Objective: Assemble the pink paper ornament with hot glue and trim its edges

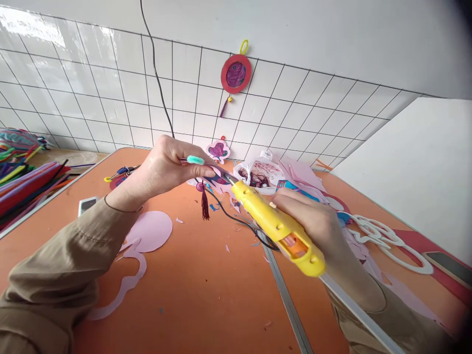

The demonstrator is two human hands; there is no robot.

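My right hand (313, 216) grips a yellow hot glue gun (276, 226), with a long white glue stick (361, 312) out of its back end. The gun's metal nozzle (230, 179) points left, at the edge of a pink paper cutout (220, 173) pinched in my left hand (177, 162). A turquoise fuzzy loop (195, 160) sticks out by my left fingers. From the cutout's lower side hangs a dark purple tassel (205, 204) with a bead (200, 187). Whether the nozzle touches the paper I cannot tell.
Pink paper pieces (149, 231) lie left on the orange table (206, 295). A plastic bag (273, 172) of dark threads sits behind. White cutout rings (391, 241) and a phone (450, 265) are right. Pipe cleaners (29, 187) lie far left. A red round ornament (236, 73) hangs on the tiles.
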